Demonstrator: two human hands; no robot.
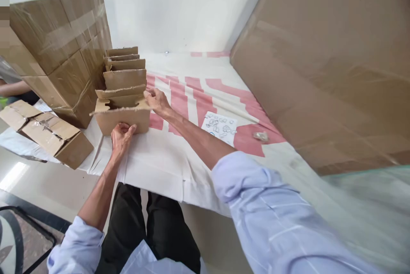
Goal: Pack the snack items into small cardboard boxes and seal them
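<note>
- The left hand (122, 139) touches the lower front panel of the front carton (136, 119), its fingers curled; whether it grips the cardboard, I cannot tell.
- The right hand (158, 102) grips the same carton at its right rear edge, thumb and fingers bent around the cardboard.
- The front carton stands upright with its top open, near the front edge of the tabletop (160, 158), its flaps raised.
- Behind it, more open cartons (124, 78) stand in a row toward the white wall (173, 9).
- Left of the row rises a stack of taped cartons (68, 47); a long taped carton (51, 131) lies in front of that stack.
- Right of the right hand, a paper (221, 126) with drawings and a small packet (261, 136) lie on the white-and-red cover (200, 98).
- A large brown surface (336, 64) fills the far right.
- At the left edge, another person's arm (13, 89) shows.
</note>
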